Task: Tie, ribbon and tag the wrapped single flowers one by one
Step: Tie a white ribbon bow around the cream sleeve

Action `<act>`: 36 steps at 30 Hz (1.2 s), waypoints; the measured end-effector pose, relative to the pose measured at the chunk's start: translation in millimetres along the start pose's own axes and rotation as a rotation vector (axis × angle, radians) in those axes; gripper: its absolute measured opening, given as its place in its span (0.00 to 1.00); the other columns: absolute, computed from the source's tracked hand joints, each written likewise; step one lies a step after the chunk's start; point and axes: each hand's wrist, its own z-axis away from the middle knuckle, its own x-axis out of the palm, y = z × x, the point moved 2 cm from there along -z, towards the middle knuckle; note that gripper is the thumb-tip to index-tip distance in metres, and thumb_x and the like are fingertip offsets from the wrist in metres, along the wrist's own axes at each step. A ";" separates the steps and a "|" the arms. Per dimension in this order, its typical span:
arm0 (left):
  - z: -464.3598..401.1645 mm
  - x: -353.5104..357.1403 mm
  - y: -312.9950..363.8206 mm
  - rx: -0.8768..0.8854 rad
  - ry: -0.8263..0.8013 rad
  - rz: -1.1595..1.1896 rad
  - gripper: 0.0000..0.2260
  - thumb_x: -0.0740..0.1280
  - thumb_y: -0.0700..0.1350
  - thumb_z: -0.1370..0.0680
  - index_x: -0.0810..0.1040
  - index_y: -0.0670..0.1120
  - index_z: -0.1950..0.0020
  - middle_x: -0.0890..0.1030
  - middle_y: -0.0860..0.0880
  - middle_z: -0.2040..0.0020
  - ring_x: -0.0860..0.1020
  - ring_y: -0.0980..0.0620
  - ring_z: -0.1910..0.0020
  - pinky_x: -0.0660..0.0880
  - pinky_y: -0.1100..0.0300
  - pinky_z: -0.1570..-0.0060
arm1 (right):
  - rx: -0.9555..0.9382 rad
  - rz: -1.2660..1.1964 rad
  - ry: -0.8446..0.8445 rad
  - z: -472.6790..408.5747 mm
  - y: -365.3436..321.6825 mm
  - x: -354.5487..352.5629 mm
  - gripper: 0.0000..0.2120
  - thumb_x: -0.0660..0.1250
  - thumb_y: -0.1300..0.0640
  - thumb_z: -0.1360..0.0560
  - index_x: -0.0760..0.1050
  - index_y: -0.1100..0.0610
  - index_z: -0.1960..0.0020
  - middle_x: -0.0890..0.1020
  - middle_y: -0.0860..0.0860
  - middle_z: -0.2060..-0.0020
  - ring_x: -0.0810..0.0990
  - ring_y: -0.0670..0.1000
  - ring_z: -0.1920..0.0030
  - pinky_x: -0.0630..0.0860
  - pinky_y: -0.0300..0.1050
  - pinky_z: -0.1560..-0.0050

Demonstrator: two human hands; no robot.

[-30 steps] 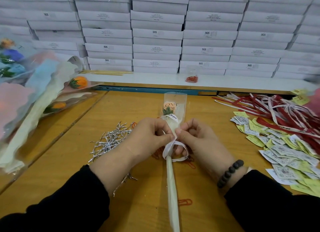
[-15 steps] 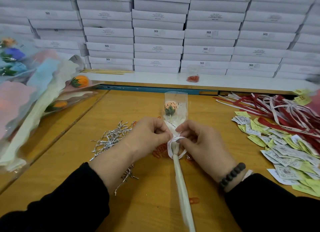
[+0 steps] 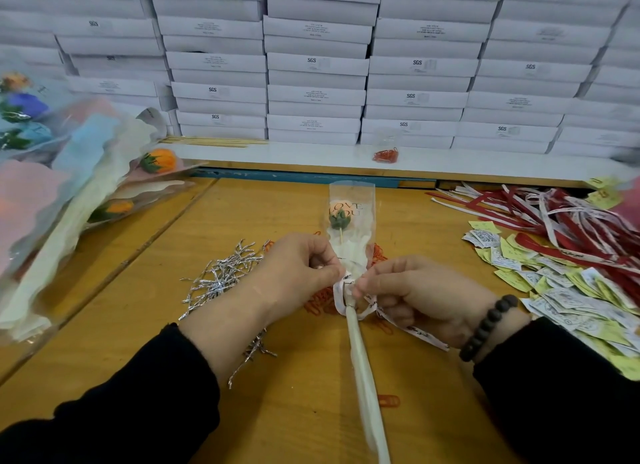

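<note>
Both my hands are working the ribbon step: my left hand is pinching the wrapped flower at its neck on the table, my right hand is pinching the white ribbon, needing cinching next

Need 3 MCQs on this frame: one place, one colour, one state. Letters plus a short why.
1. Where is the silver twist-tie pile?
A. left of the left hand
B. on the boxes
C. right of the tags

2. What colour is the ribbon at the wrapped flower?
A. red
B. white
C. blue

3. What is the right hand doing?
A. lying flat
B. pinching the ribbon
C. holding a tag

Answers:
1 A, the pile lies beside that wrist.
2 B, white with dark print.
3 B, fingertips meet on the ribbon at the stem.
</note>
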 end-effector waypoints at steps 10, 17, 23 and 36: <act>-0.1 0.1 0.6 -0.038 -0.009 0.039 0.06 0.69 0.40 0.26 0.79 0.42 0.63 0.72 0.51 0.71 0.67 0.62 0.75 0.66 0.72 0.72 | -0.406 0.648 0.440 1.7 -1.9 5.2 0.09 0.69 0.62 0.31 0.71 0.50 0.61 0.71 0.46 0.68 0.68 0.44 0.69 0.68 0.40 0.68; 3.1 -0.3 4.3 -0.070 -0.018 0.074 0.08 0.69 0.41 0.25 0.78 0.44 0.64 0.71 0.54 0.74 0.67 0.63 0.76 0.65 0.73 0.73 | -0.668 1.031 0.552 13.0 -8.3 20.2 0.08 0.62 0.64 0.27 0.73 0.52 0.60 0.69 0.46 0.56 0.72 0.50 0.64 0.70 0.44 0.67; 3.4 -0.4 2.8 -0.097 -0.007 0.113 0.09 0.68 0.40 0.25 0.76 0.43 0.66 0.71 0.50 0.71 0.67 0.56 0.71 0.65 0.70 0.71 | -0.626 1.224 0.592 15.5 -4.7 22.9 0.09 0.63 0.57 0.26 0.81 0.56 0.56 0.74 0.50 0.55 0.65 0.48 0.69 0.53 0.36 0.74; 5.1 0.3 1.8 -0.149 -0.062 0.163 0.07 0.65 0.39 0.23 0.77 0.40 0.61 0.68 0.59 0.82 0.65 0.63 0.83 0.59 0.74 0.81 | -0.530 0.578 0.451 -7.1 13.4 16.7 0.10 0.66 0.57 0.26 0.80 0.48 0.47 0.73 0.45 0.69 0.70 0.42 0.69 0.69 0.38 0.63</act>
